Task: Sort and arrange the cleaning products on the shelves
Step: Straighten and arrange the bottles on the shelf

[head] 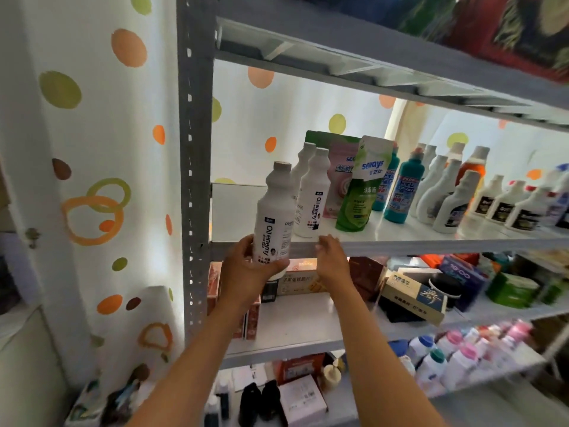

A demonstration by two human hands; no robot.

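At the front edge of the upper shelf, the left hand grips the base of a white bottle with its fingers curled round it, holding it upright just before the shelf's empty left end. The right hand is spread, its straight fingers touching the shelf edge below two matching white bottles. Farther right on the same shelf stand a green pouch, teal bottles and white spray bottles.
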